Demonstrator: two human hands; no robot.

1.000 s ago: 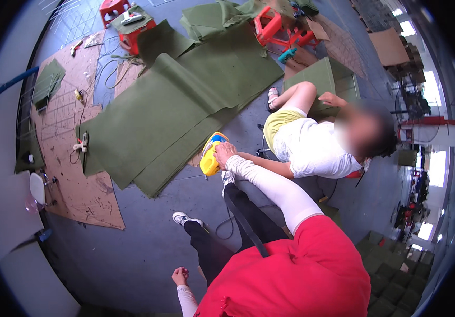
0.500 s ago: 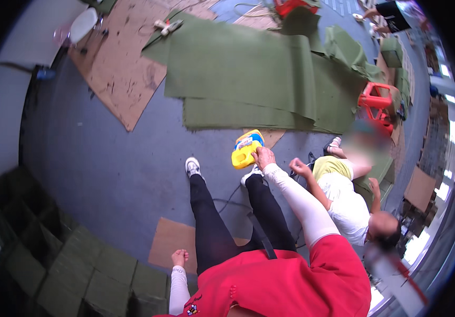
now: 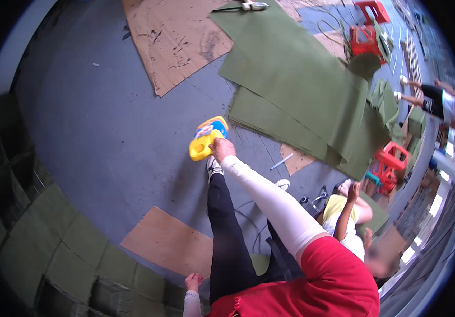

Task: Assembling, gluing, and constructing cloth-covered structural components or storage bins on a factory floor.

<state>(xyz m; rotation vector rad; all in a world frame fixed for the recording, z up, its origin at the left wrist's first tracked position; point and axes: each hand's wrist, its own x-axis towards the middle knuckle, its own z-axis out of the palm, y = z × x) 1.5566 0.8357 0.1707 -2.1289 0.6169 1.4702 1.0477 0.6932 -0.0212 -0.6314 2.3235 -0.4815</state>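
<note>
My right hand (image 3: 222,150), on an outstretched white-sleeved arm, grips a yellow plastic jug (image 3: 207,138) with a blue and orange label, held out above the grey floor. My left hand (image 3: 193,281) hangs low by my hip at the bottom edge, fingers loosely curled and holding nothing. My black-trousered legs and a white shoe (image 3: 214,166) show below the jug. A seated person in a yellow-green shirt (image 3: 346,222) is just to my right.
Large sheets of olive-green felt (image 3: 301,90) lie stacked on the floor ahead. Cardboard sheets lie at the top (image 3: 177,37) and near my feet (image 3: 169,244). Stacked green blocks (image 3: 42,238) stand at left. Red stools (image 3: 391,158) stand at right; another person (image 3: 433,98) is farther off.
My head has turned, so the floor and felt sheets swung across the view. The jug stays in my right hand, now held farther left of the seated person.
</note>
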